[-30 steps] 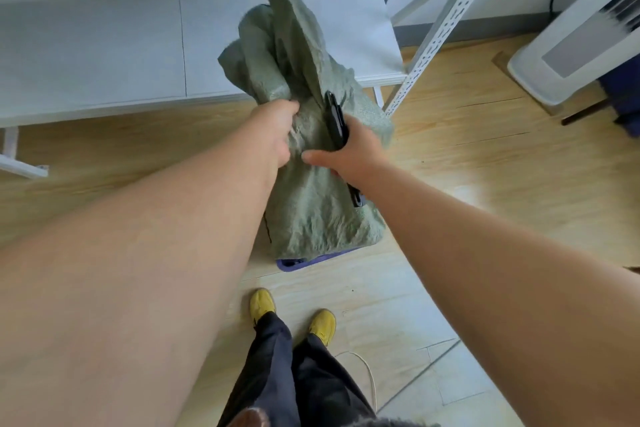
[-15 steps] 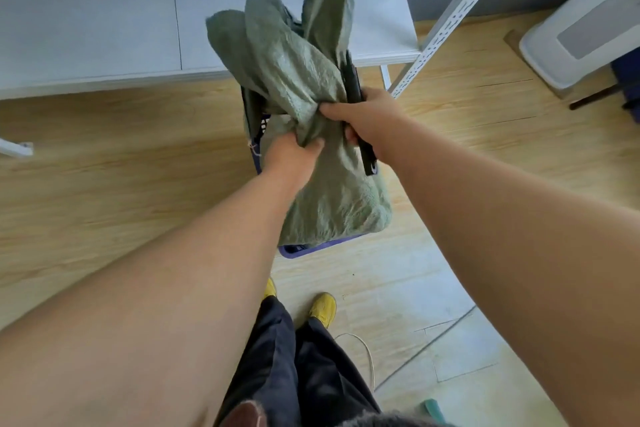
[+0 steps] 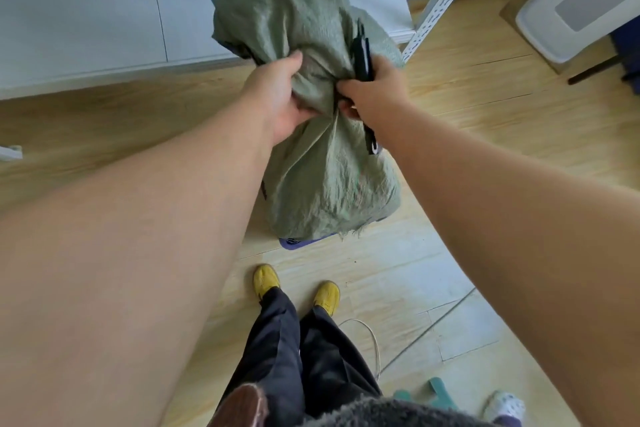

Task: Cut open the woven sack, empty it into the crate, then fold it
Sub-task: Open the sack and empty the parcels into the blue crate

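Note:
A crumpled green woven sack [image 3: 322, 177] hangs bunched between my two hands over a purple crate [image 3: 301, 242], of which only a sliver shows under the sack's lower edge. My left hand [image 3: 287, 94] grips a gathered fold at the sack's middle. My right hand [image 3: 374, 90] pinches the same fold and also holds a black knife [image 3: 362, 52] upright against the cloth. The sack's upper part flops up and back toward the shelf. The crate's inside is hidden.
A white shelf unit [image 3: 104, 10] with a perforated metal post [image 3: 446, 0] stands just behind the sack. A white appliance [image 3: 581, 7] sits at the right. My yellow shoes [image 3: 266, 279] stand on the wooden floor near a thin cord [image 3: 374, 340].
My hands have drawn closer together on the sack's middle, gathering the cloth into a tighter bunch. The sack's top has slumped lower and the bulk sits more to the left.

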The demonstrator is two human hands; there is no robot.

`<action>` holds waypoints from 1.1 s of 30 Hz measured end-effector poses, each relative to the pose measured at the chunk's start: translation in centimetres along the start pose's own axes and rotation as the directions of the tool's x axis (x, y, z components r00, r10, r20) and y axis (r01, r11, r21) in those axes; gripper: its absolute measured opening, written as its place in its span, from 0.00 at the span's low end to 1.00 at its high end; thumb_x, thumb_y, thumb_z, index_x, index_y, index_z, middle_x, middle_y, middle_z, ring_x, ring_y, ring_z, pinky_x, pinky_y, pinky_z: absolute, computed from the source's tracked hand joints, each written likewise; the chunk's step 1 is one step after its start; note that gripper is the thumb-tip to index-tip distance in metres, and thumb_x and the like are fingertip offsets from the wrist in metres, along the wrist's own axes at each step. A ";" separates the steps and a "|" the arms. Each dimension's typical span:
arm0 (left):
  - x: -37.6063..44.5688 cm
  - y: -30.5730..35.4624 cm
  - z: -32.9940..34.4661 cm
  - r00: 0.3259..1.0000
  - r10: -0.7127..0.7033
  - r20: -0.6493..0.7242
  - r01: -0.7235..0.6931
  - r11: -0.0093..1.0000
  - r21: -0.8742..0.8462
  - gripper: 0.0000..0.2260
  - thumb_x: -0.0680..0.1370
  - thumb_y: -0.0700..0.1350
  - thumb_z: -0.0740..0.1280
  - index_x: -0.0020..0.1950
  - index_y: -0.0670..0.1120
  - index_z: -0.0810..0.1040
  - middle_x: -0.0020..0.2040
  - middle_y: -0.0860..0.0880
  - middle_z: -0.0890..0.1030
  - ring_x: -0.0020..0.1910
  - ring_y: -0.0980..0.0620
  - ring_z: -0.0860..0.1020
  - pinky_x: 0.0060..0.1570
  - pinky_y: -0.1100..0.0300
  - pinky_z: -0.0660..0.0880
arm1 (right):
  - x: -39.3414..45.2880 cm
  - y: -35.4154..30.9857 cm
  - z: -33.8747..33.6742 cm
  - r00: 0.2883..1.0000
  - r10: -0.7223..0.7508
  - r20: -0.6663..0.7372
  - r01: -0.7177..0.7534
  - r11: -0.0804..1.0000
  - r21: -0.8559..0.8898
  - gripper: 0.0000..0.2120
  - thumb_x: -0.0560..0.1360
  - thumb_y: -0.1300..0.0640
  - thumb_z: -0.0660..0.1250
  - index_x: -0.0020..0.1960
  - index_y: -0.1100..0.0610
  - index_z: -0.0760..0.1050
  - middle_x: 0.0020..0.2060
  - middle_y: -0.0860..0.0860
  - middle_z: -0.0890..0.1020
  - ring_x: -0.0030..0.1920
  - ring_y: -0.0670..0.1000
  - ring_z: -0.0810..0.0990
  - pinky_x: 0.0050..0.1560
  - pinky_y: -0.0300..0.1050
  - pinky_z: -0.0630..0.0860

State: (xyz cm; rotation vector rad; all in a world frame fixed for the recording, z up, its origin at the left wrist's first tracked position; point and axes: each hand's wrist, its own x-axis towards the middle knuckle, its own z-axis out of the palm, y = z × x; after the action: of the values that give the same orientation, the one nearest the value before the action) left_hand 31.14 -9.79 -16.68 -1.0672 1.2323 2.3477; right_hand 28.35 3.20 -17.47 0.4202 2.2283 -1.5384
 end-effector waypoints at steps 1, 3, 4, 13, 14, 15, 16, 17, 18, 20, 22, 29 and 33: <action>0.0 -0.3 -0.4 0.999 -0.030 -0.014 0.031 0.997 0.064 0.11 0.82 0.48 0.60 0.62 0.46 0.74 0.56 0.45 0.81 0.54 0.45 0.80 0.39 0.49 0.80 | 0.1 0.0 -0.2 1.000 0.003 0.013 -0.002 0.998 -0.069 0.12 0.72 0.68 0.67 0.47 0.52 0.72 0.42 0.56 0.82 0.36 0.55 0.83 0.43 0.54 0.84; 0.4 -1.1 -1.4 0.997 -0.061 -0.049 0.070 0.976 0.208 0.16 0.80 0.51 0.65 0.66 0.47 0.72 0.65 0.46 0.76 0.64 0.46 0.74 0.47 0.47 0.80 | 0.1 0.2 -0.4 1.000 -0.007 -0.026 0.002 0.986 -0.166 0.13 0.70 0.66 0.67 0.46 0.50 0.72 0.44 0.56 0.83 0.42 0.58 0.85 0.45 0.59 0.83; 0.6 -1.6 -2.0 0.997 -0.040 -0.073 0.059 0.959 0.277 0.19 0.77 0.52 0.68 0.66 0.47 0.72 0.67 0.47 0.73 0.66 0.47 0.71 0.51 0.48 0.79 | 0.1 0.2 -0.5 0.999 -0.018 -0.052 0.009 0.986 -0.169 0.13 0.70 0.65 0.66 0.45 0.48 0.72 0.44 0.55 0.83 0.43 0.58 0.85 0.45 0.59 0.83; -0.5 -6.6 -3.1 0.988 0.154 0.025 -0.136 0.768 0.626 0.31 0.66 0.51 0.79 0.66 0.44 0.73 0.57 0.50 0.80 0.56 0.49 0.77 0.56 0.55 0.73 | -2.2 -0.5 1.8 0.951 -0.036 0.308 0.117 0.961 -0.249 0.16 0.71 0.65 0.67 0.57 0.54 0.77 0.38 0.50 0.78 0.40 0.52 0.76 0.41 0.45 0.74; -0.8 -7.0 -3.0 0.982 0.187 -0.009 -0.142 0.775 0.615 0.27 0.69 0.50 0.77 0.64 0.42 0.75 0.54 0.49 0.80 0.53 0.49 0.77 0.52 0.56 0.74 | -2.2 -0.5 1.8 0.952 -0.038 0.304 0.121 0.958 -0.261 0.16 0.71 0.65 0.67 0.57 0.53 0.77 0.37 0.49 0.77 0.38 0.51 0.76 0.40 0.44 0.73; -0.9 -7.3 -3.1 0.977 0.203 -0.064 -0.126 0.794 0.594 0.24 0.71 0.50 0.76 0.63 0.40 0.75 0.51 0.49 0.80 0.52 0.48 0.78 0.50 0.57 0.74 | -2.1 -0.5 1.6 0.956 -0.053 0.287 0.135 0.952 -0.273 0.16 0.71 0.65 0.67 0.57 0.53 0.77 0.37 0.49 0.77 0.37 0.50 0.75 0.39 0.42 0.72; -1.0 -7.4 -3.3 0.967 0.211 -0.141 -0.102 0.831 0.547 0.24 0.73 0.51 0.74 0.62 0.40 0.75 0.51 0.49 0.79 0.52 0.47 0.77 0.50 0.56 0.74 | -1.8 -0.3 1.5 0.964 -0.085 0.251 0.165 0.935 -0.315 0.15 0.72 0.63 0.68 0.57 0.52 0.77 0.40 0.49 0.78 0.38 0.50 0.76 0.39 0.42 0.72; -1.0 -7.4 -3.6 0.954 0.207 -0.217 -0.081 0.875 0.478 0.24 0.73 0.52 0.73 0.63 0.40 0.74 0.52 0.48 0.78 0.53 0.46 0.77 0.52 0.55 0.74 | -1.6 -0.1 1.3 0.970 -0.134 0.205 0.207 0.896 -0.392 0.17 0.72 0.59 0.71 0.60 0.52 0.76 0.45 0.50 0.79 0.40 0.51 0.77 0.41 0.41 0.73; -1.0 -7.4 -3.8 0.947 0.184 -0.264 -0.065 0.912 0.405 0.26 0.74 0.54 0.72 0.65 0.41 0.73 0.55 0.49 0.78 0.56 0.46 0.76 0.55 0.53 0.73 | -1.5 0.1 1.0 0.969 -0.176 0.172 0.238 0.853 -0.464 0.23 0.71 0.54 0.73 0.65 0.51 0.74 0.51 0.51 0.79 0.44 0.52 0.79 0.44 0.42 0.74; -0.8 -7.1 -4.1 0.950 0.118 -0.288 -0.018 0.945 0.327 0.27 0.74 0.56 0.71 0.67 0.43 0.73 0.58 0.49 0.78 0.57 0.46 0.76 0.55 0.54 0.71 | -1.6 0.5 0.5 0.968 -0.164 0.191 0.240 0.833 -0.499 0.32 0.71 0.50 0.75 0.71 0.50 0.68 0.57 0.51 0.76 0.45 0.54 0.80 0.42 0.45 0.78; -0.9 -6.6 -4.3 0.954 0.069 -0.292 0.027 0.950 0.310 0.27 0.73 0.58 0.71 0.66 0.44 0.73 0.57 0.49 0.79 0.54 0.46 0.77 0.56 0.54 0.72 | -2.2 1.0 0.4 0.950 -0.044 0.308 0.170 0.903 -0.395 0.37 0.70 0.52 0.77 0.74 0.49 0.63 0.57 0.51 0.75 0.40 0.52 0.81 0.34 0.41 0.80; -1.3 -5.9 -4.0 0.988 0.110 -0.110 -0.070 0.946 0.318 0.27 0.70 0.56 0.73 0.65 0.47 0.77 0.58 0.50 0.81 0.54 0.48 0.80 0.57 0.52 0.75 | -2.4 3.5 2.3 0.986 0.043 0.163 0.024 0.920 -0.390 0.17 0.69 0.57 0.75 0.57 0.54 0.77 0.41 0.52 0.81 0.38 0.55 0.79 0.45 0.52 0.81; -2.0 -6.8 -5.5 0.971 0.228 -0.071 -0.155 0.827 0.541 0.27 0.69 0.54 0.76 0.65 0.49 0.74 0.60 0.53 0.79 0.59 0.51 0.77 0.55 0.57 0.71 | -2.1 2.5 2.1 0.997 0.030 0.070 -0.001 0.925 -0.381 0.12 0.73 0.61 0.69 0.57 0.55 0.76 0.42 0.53 0.79 0.45 0.56 0.79 0.49 0.51 0.79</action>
State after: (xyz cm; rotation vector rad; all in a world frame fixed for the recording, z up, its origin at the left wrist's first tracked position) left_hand 38.93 -9.96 -21.24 -0.9443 1.9740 1.8827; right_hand 31.64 2.10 -19.17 0.2562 2.3830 -1.0535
